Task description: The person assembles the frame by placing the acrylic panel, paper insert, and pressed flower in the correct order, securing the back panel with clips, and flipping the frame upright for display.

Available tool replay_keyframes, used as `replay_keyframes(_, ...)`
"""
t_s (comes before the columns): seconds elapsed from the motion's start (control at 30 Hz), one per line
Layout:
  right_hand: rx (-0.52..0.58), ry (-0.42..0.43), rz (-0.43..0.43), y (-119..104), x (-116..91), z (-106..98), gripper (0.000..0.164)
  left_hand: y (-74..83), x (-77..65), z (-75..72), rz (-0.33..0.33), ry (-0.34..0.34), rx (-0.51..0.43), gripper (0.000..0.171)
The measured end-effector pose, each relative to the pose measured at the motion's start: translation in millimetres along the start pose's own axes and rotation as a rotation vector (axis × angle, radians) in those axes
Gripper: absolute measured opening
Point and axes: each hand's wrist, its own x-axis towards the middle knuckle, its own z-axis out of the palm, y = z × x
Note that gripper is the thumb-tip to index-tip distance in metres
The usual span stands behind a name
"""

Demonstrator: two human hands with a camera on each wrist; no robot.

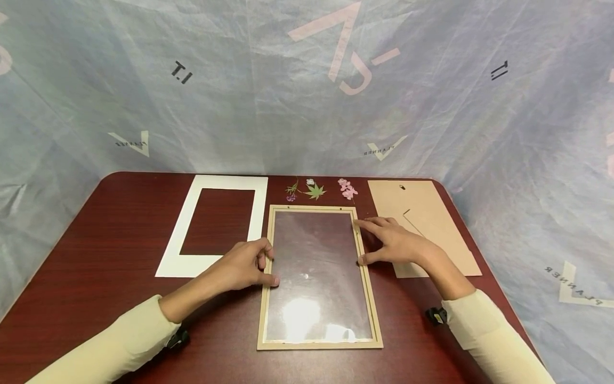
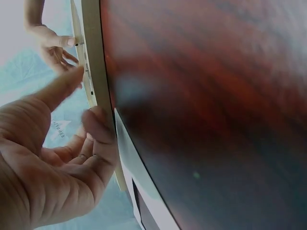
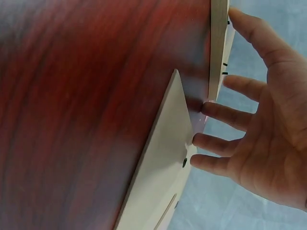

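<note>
A light wood picture frame (image 1: 369, 298) with a clear glossy pane lies flat on the dark red table, its small metal tabs facing up. My left hand (image 1: 242, 265) holds its left rail, with the thumb over the rail and the index finger bent against the outer side; the other fingers are curled. On the opposite rail rest the thumb and index fingertip of my right hand (image 1: 395, 242), its fingers spread and fairly straight. The right wrist view shows that hand's other fingers (image 3: 225, 117) off the rail. The left wrist view shows the left thumb (image 2: 62, 88) reaching over the wood.
A white mat board (image 1: 175, 234) with a cut-out window lies left of the frame. To the right is a tan backing board (image 1: 431, 213) with a stand outline. Behind the frame lie a green leaf (image 1: 315, 191), pink flowers (image 1: 347, 189) and small sprigs (image 1: 291, 190). A curtain (image 1: 259, 106) hangs behind.
</note>
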Motion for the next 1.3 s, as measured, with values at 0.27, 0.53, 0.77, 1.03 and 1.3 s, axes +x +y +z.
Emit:
replay_keyframes(0.27, -0.064, 0.001, -0.004, -6.7, 1.3, 4.5, 0.100, 0.2, 0.5, 3.3, 0.024, -0.013, 0.046, 0.077)
replay_keyframes(0.53, -0.059, 0.008, 0.006, -7.4, 1.6, 4.9, 0.100, -1.6, 0.9, 2.0, 0.027, -0.020, 0.030, 0.076)
replay_keyframes(0.77, -0.017, 0.036, -0.002, -0.6, -2.5, 6.0, 0.102, -15.6, 1.9, -19.0, -0.034, 0.037, -0.021, 0.061)
replay_keyframes(1.03, -0.007, 0.038, -0.001, 4.4, -4.2, 5.3, 0.102, -51.7, -3.0, -75.4, -0.201, 0.165, -0.055, 0.056)
replay_keyframes(1.3, -0.015, 0.036, -0.008, 6.4, -2.9, 5.1, 0.102, -90.3, -17.9, -130.6, -0.388, 0.276, -0.016, 0.059)
